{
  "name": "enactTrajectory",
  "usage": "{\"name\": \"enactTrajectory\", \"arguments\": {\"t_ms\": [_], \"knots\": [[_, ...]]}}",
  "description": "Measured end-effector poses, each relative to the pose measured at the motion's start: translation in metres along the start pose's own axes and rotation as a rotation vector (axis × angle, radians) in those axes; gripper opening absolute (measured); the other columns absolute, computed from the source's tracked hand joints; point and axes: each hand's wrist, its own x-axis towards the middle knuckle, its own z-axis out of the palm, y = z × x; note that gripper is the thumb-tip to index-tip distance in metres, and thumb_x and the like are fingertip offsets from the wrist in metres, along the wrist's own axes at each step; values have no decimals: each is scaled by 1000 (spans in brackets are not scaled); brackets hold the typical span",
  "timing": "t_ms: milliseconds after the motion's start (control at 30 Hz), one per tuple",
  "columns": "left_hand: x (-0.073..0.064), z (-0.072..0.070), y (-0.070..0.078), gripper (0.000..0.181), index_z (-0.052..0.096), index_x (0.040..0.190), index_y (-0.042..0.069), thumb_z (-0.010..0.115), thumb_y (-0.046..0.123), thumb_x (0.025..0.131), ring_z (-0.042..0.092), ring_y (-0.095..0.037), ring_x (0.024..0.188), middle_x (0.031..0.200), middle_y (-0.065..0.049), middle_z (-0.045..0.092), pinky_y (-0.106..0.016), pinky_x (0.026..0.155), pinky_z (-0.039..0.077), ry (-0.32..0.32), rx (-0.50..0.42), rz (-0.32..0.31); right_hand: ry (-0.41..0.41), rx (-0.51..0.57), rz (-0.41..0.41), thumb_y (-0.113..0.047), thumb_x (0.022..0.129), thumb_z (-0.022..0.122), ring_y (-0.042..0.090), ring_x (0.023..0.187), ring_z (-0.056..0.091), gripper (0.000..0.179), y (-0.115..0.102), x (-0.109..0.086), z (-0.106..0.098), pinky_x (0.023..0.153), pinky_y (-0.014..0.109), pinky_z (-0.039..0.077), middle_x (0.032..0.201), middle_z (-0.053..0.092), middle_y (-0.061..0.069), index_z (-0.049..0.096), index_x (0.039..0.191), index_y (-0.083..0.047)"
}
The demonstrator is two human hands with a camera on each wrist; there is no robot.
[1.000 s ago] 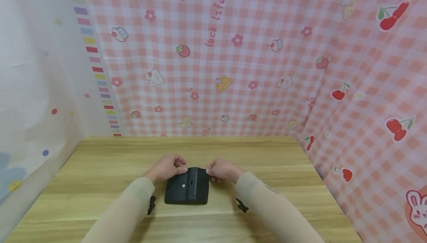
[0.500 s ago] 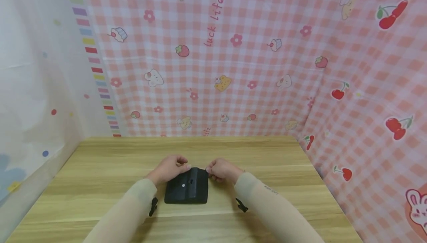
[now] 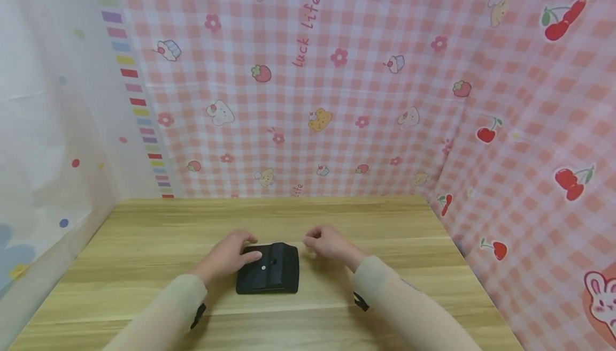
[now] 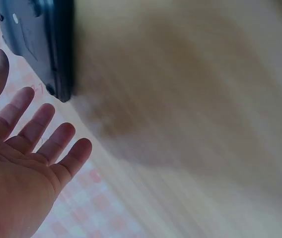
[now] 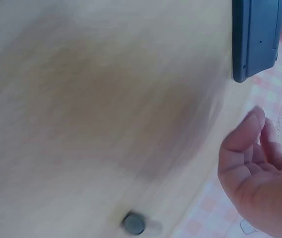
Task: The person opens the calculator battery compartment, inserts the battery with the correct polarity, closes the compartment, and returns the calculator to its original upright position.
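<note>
A flat black case (image 3: 255,276) with rounded corners lies on the wooden table, a raised ridge running across it and a small white dot on its left part. My left hand (image 3: 226,257) is at the case's left side, its thumb overlapping the top in the head view. In the left wrist view, the left hand's fingers (image 4: 44,119) are spread and hold nothing, with the case (image 4: 36,44) beyond them. Off the case's far right corner, my right hand (image 3: 332,244) hovers with loosely bent fingers. The right wrist view shows that hand (image 5: 260,173) apart from the case (image 5: 260,39).
The light wooden table (image 3: 385,217) meets a pink checked cloth (image 3: 308,142) at the back and right. A white cloth (image 3: 58,126) hangs on the left. A small dark round disc (image 5: 133,224) shows low in the right wrist view.
Both hands have let go of the case's far edge. The left hand has drawn back to the left, and the right hand has moved away to the right. The case stays almost in place.
</note>
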Motion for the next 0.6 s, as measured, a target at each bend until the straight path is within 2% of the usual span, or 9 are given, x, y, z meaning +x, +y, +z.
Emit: {"name": "enactTrajectory", "arguments": {"t_ms": [100, 200, 433, 600], "knots": [[-14, -5, -4, 40, 70, 130, 5, 76, 31, 101, 64, -38, 130, 136, -17, 68, -60, 110, 52, -3, 7, 17, 55, -55, -39, -26, 106, 67, 17, 89, 66, 27, 6, -9, -5, 80, 32, 57, 108, 72, 8, 70, 122, -4], [-29, -10, -7, 40, 70, 130, 5, 77, 30, 100, 62, -41, 134, 139, -18, 68, -62, 113, 50, -8, -8, 23, 94, -66, -48, -26, 106, 68, 17, 95, 67, 26, 11, -19, -10, 86, 36, 59, 113, 71, 8, 69, 122, -6], [-60, -18, -14, 46, 69, 132, 2, 78, 33, 99, 60, -45, 136, 140, -20, 68, -64, 115, 47, 12, -21, 45, 148, -86, -75, -26, 106, 68, 20, 105, 67, 23, 19, -40, -24, 89, 41, 59, 116, 72, 6, 70, 121, -8], [-82, -19, -23, 47, 69, 133, 2, 77, 33, 99, 58, -47, 137, 141, -21, 67, -67, 116, 45, 38, -9, 61, 172, -121, -91, -24, 106, 68, 20, 105, 68, 25, 24, -55, -33, 91, 42, 60, 114, 72, 5, 70, 122, -5]]}}
